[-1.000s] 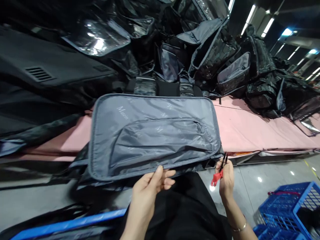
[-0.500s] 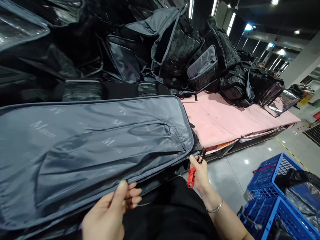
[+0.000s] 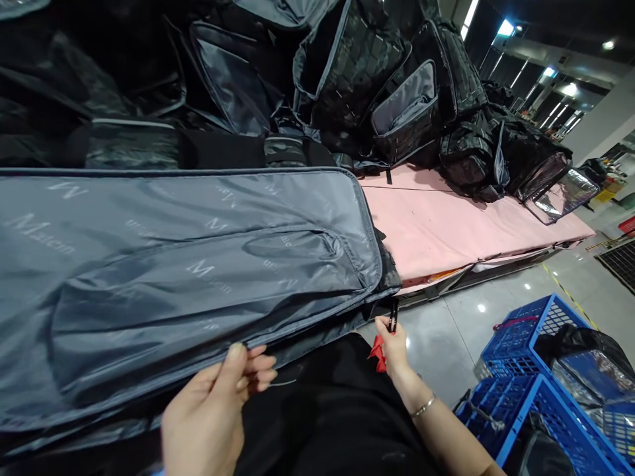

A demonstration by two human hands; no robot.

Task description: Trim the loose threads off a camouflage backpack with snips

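Grey shiny bag lining (image 3: 188, 264): our left hand (image 3: 218, 403) pinches its near edge, our right hand (image 3: 394, 347) grips red-handled thread snips (image 3: 384, 340). Next, we think, snip loose threads.

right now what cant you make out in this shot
- Head view: the grey lining panel runs off the left edge, so its full length is cut off.
- Thread snips: the right hand covers the red handle; the blade tips are too small to read.
- Left hand: the thin thread by its fingers is barely visible.
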